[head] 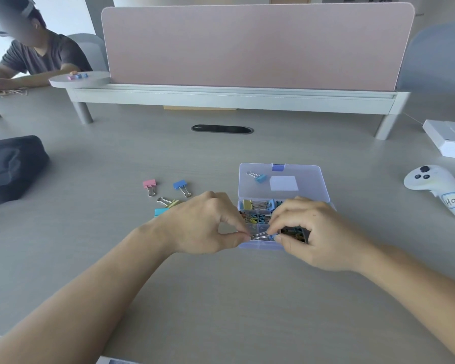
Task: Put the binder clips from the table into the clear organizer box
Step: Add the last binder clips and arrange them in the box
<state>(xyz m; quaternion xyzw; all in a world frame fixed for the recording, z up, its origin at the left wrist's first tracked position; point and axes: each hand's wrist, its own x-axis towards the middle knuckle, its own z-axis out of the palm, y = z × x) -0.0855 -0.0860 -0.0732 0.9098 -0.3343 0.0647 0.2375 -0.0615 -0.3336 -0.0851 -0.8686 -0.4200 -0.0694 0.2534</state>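
Note:
The clear organizer box (258,245) lies open on the table, its lid (283,181) folded back with a light blue clip (259,177) on it. Several coloured clips fill its compartments. Over the front left compartment both hands hold one blue binder clip (263,235): my left hand (208,224) pinches its wire handles, my right hand (313,232) pinches its body. On the table to the left lie a pink clip (149,185), a blue clip (181,187), a yellow clip (170,203) and a cyan clip (160,212), the last partly hidden by my left hand.
A white controller (436,189) lies to the right of the box, a white box (451,139) behind it. A black bag (11,168) sits at the left. A pink divider (252,46) on a raised shelf stands at the back. Another person sits at the far left.

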